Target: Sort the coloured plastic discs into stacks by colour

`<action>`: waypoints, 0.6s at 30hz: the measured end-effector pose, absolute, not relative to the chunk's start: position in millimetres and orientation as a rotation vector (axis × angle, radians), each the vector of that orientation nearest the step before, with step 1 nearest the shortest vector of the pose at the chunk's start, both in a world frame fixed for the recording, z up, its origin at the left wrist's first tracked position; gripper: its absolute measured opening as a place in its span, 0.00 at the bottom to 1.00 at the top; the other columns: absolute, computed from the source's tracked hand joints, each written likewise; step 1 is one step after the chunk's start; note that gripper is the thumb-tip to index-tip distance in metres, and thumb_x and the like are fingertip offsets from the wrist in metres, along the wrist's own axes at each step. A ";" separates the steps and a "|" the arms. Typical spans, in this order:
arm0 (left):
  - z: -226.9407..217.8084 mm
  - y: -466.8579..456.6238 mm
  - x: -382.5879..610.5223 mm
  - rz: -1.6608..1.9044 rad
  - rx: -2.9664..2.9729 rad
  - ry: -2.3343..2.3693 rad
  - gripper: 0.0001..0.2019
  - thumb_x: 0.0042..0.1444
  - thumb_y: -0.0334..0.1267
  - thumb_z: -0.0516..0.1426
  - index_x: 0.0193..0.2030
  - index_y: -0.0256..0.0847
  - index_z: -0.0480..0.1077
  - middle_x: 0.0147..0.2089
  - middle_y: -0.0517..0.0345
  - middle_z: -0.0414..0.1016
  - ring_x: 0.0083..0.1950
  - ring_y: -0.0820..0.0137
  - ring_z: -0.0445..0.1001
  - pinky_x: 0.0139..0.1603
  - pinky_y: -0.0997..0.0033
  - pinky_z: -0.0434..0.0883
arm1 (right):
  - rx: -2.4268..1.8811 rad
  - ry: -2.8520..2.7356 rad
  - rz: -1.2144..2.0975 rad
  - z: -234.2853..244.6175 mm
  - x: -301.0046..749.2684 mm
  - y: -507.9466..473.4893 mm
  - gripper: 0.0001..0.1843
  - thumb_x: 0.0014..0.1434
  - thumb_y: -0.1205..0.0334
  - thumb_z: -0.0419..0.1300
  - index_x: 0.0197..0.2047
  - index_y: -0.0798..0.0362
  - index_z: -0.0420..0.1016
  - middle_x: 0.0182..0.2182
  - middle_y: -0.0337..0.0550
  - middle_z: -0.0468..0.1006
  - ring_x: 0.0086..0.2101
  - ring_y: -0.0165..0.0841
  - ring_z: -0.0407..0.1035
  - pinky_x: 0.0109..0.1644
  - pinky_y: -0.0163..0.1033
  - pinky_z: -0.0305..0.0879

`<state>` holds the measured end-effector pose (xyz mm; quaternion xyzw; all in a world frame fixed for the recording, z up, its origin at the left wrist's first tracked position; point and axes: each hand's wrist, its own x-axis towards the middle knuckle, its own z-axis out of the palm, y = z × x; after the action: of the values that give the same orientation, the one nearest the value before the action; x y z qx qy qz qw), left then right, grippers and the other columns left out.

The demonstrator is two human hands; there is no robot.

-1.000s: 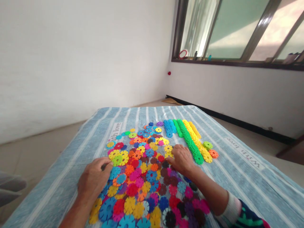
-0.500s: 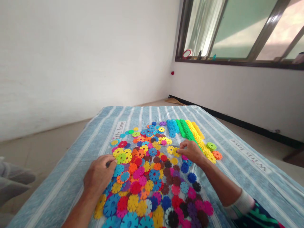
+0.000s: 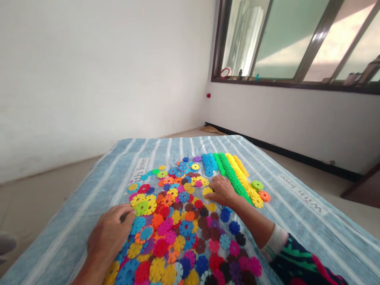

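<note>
A spread of several flat, notched plastic discs [image 3: 175, 221] in many colours lies on a blue striped cloth [image 3: 297, 221]. My left hand [image 3: 108, 235] rests on the left side of the spread, fingers curled, its thumb and forefinger closed by a blue disc. My right hand [image 3: 222, 190] lies palm down at the spread's far right edge, fingertips on a yellow disc [image 3: 208, 191]. Just beyond it lie rows of linked discs: a blue row [image 3: 208, 164], a green row [image 3: 233, 178] and a yellow row [image 3: 244, 178].
A loose green disc [image 3: 257, 185] and an orange disc [image 3: 264, 195] lie right of the rows. The cloth covers a mattress-like surface on the floor. White walls stand behind, with a window [image 3: 297, 35] at the upper right and small items on its sill.
My right hand has slid from the green row's end left and nearer, onto a yellow disc. The left hand has barely moved. The camera has shifted slightly.
</note>
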<state>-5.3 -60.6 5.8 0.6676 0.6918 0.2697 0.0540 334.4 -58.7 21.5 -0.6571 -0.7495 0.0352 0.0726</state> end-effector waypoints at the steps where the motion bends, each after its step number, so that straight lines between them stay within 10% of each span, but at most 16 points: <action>1: 6.0 -60.0 -5.7 0.830 2.035 2.094 0.13 0.50 0.44 0.50 0.30 0.45 0.75 0.43 0.54 0.81 0.46 0.62 0.76 0.50 0.64 0.70 | -1.979 -2.244 0.108 21.9 333.5 -58.7 0.18 0.54 0.46 0.66 0.37 0.53 0.80 0.46 0.50 0.76 0.52 0.43 0.65 0.52 0.45 0.60; 18: 13.0 -58.5 -6.9 0.795 2.031 2.126 0.15 0.51 0.48 0.49 0.29 0.48 0.75 0.42 0.56 0.81 0.43 0.60 0.77 0.48 0.62 0.73 | -1.690 -1.880 0.178 40.6 413.3 -119.0 0.04 0.55 0.63 0.65 0.30 0.52 0.76 0.39 0.45 0.78 0.43 0.37 0.71 0.49 0.41 0.63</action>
<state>-6.9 -58.5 13.0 0.6660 0.6973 0.2607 0.0478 413.3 -119.0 40.6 -0.6365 -0.7078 0.0670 0.2990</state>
